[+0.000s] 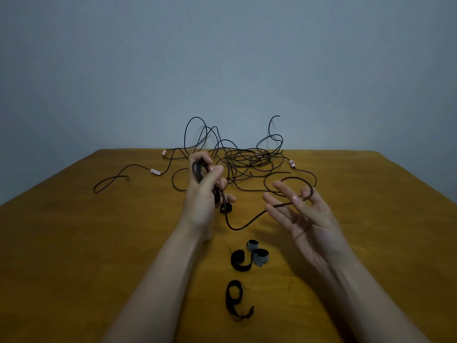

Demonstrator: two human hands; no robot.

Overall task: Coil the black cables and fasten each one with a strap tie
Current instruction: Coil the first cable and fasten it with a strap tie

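Several turns of black cable (197, 170) are being gripped in the left hand (202, 194) while the right hand (306, 219), fingers spread, is probably guiding slack for another loop.

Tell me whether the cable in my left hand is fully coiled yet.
Partly. The left hand grips a few loops of cable; the rest trails over the right hand into the tangle.

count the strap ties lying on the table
5, it seems: a small black loop by the left hand, two grey rolls touching mid-table, a black curl beside them, another black strap nearest the camera. The cable tangle may hide more.
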